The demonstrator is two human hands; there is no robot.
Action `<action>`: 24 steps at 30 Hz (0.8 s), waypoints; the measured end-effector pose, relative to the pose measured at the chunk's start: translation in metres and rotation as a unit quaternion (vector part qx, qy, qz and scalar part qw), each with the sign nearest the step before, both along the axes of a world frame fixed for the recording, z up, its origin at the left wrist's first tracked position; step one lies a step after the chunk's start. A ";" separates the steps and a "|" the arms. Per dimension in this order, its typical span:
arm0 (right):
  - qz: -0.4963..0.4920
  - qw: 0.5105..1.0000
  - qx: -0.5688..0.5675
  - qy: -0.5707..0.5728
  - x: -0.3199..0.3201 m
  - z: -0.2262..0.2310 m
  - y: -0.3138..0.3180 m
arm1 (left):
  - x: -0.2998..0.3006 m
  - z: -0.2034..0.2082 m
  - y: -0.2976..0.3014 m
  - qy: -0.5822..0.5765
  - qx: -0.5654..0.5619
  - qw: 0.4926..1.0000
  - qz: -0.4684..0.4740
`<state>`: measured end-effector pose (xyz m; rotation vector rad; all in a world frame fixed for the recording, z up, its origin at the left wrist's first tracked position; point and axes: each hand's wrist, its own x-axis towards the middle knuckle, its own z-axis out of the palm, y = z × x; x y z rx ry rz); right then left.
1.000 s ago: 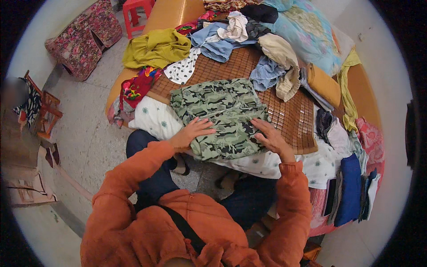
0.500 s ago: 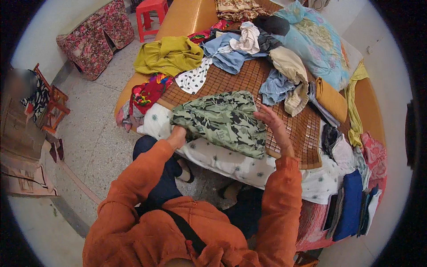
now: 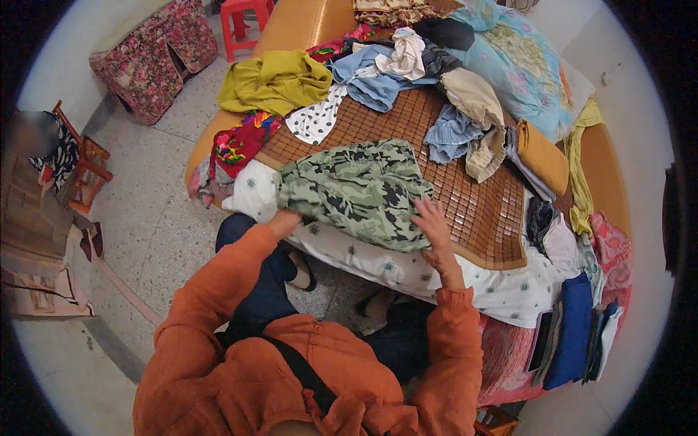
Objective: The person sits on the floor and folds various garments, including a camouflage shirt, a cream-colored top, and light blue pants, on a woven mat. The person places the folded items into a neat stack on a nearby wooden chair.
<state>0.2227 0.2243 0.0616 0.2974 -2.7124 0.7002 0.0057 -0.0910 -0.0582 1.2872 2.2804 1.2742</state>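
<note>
A green and black camouflage-print garment [image 3: 352,192] lies spread in a rough rectangle along the near edge of the bed, over a woven brown mat [image 3: 480,218] and a white patterned cloth [image 3: 363,265]. My left hand [image 3: 285,222] grips the garment's near left corner, its fingertips hidden by the fabric. At the right edge, my right hand [image 3: 435,231] is open, its fingers stretched out against the cloth. A few creases run across the garment.
Beyond it lie a mustard-yellow garment [image 3: 273,83], a polka-dot cloth [image 3: 316,120], blue denim [image 3: 374,80] and beige clothing [image 3: 476,105]. Folded clothes [image 3: 567,327] stand at the right edge. A red stool [image 3: 240,25] is far left; a person [image 3: 51,160] sits at left.
My right hand has come down from above the garment's right side onto its edge. The garment now lies flatter and squarer; my left hand has shifted slightly toward me at its corner.
</note>
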 end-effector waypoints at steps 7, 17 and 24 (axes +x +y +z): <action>-0.084 0.957 -0.271 0.059 -0.045 0.030 0.021 | 0.039 0.046 -0.018 -0.511 0.210 0.834 0.011; -0.422 0.898 0.012 -0.123 -0.139 -0.023 0.009 | -0.012 0.063 0.024 -0.314 0.053 0.920 0.227; -0.103 0.976 -0.054 0.182 -0.125 0.038 -0.126 | -0.051 0.062 0.013 -0.004 0.301 0.870 0.391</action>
